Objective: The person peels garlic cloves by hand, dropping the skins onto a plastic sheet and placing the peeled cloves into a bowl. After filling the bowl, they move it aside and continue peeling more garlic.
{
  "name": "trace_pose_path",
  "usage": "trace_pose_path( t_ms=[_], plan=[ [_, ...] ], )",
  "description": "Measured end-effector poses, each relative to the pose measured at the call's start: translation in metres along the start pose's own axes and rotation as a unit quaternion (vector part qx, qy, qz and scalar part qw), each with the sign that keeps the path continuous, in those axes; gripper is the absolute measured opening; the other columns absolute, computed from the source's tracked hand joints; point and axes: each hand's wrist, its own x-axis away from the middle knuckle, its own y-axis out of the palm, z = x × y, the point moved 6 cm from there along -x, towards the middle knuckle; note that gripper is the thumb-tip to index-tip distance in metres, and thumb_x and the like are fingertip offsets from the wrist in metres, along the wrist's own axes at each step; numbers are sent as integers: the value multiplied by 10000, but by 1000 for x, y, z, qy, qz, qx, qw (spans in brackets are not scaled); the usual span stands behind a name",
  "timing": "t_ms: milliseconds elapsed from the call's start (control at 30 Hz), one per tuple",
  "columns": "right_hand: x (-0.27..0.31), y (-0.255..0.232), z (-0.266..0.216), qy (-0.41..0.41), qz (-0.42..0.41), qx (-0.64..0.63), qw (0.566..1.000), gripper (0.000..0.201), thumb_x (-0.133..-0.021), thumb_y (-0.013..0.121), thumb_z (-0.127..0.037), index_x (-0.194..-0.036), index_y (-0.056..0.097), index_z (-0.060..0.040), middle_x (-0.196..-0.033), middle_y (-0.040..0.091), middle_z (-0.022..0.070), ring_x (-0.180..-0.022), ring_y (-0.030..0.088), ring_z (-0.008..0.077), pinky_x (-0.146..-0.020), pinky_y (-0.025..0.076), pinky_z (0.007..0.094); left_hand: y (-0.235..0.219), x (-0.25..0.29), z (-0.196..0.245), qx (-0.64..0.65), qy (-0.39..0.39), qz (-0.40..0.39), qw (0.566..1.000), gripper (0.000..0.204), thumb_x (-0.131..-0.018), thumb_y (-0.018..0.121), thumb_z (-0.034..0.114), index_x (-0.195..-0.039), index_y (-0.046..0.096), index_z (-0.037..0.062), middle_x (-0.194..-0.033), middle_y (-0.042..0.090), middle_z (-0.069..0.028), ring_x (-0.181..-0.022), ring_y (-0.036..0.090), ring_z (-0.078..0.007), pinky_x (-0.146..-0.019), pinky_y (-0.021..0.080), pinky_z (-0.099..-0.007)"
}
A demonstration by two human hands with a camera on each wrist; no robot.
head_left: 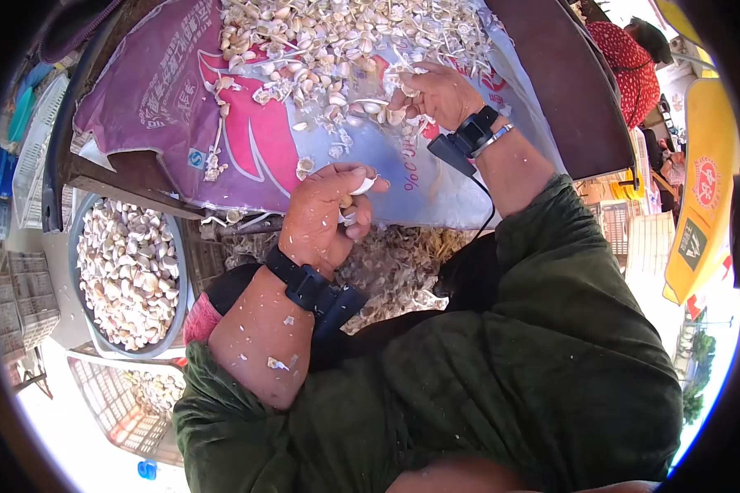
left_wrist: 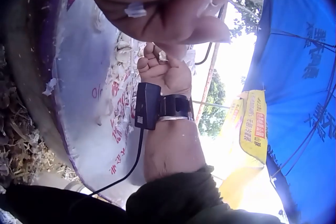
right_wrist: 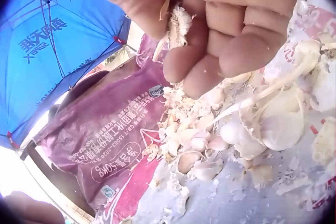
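Note:
My left hand (head_left: 314, 215) is just off the near edge of the sack-covered table, fingers curled around pale garlic cloves (head_left: 363, 186). In the left wrist view that hand (left_wrist: 163, 8) fills the top, with a flake of skin (left_wrist: 135, 9) stuck to it. My right hand (head_left: 450, 97) is over the garlic pile (head_left: 329, 37). Seen from the right wrist, its thumb and curled fingers pinch a dry, ragged garlic root end (right_wrist: 181, 24). Below those fingers lie loose cloves (right_wrist: 205, 169), papery skins and a bulb with a stalk (right_wrist: 283, 124).
Purple and pink printed sacking (head_left: 164, 99) covers the table. A tub of separated cloves (head_left: 131, 279) stands at left, with a plastic crate (head_left: 123, 403) below it. Skins litter the ground (head_left: 395, 271) under the table edge. Another person in red (head_left: 625, 70) is at far right.

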Motion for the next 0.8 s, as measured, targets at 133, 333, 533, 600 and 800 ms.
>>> trace_pose_path(
  t_ms=[133,333,533,600,800],
  plan=[
    [34,-8,2,20,4,93,995,530,-961,559,-290,-1240,456,148,-928,680,176,-736,633,183,-715,520,300,-6,3,-3,-1,16,25,1000,152,-930,590,174,-954,571,25,-895,625,-118,-523,500,-113,-431,365,-245],
    [87,14,-11,-205,-86,587,779,324,-868,617,-193,-1160,612,-52,-1124,669,105,-989,643,257,-838,522,358,-13,9,-8,-4,31,31,999,162,-942,589,205,-934,572,44,-829,589,-90,-563,509,-114,-444,380,-249],
    [23,7,17,-164,-17,687,707,161,-906,568,-175,-922,714,-109,-1026,669,-1,-921,657,178,-787,536,314,-13,9,-6,12,23,25,999,171,-952,579,210,-921,574,42,-836,594,-102,-545,495,-122,-446,387,-250],
    [13,21,20,-212,-20,725,655,174,-898,550,-150,-937,716,-115,-1059,668,-18,-933,661,168,-784,539,309,-11,8,-4,21,19,4,1000,174,-949,579,208,-922,577,37,-879,614,-124,-537,499,-125,-444,389,-248],
    [-6,39,28,-167,-6,578,798,174,-841,603,-140,-984,699,-119,-984,696,67,-912,672,242,-819,530,347,-4,7,5,-23,31,25,999,190,-949,568,204,-974,579,16,-976,635,-164,-506,483,-110,-442,385,-238]
  ],
)
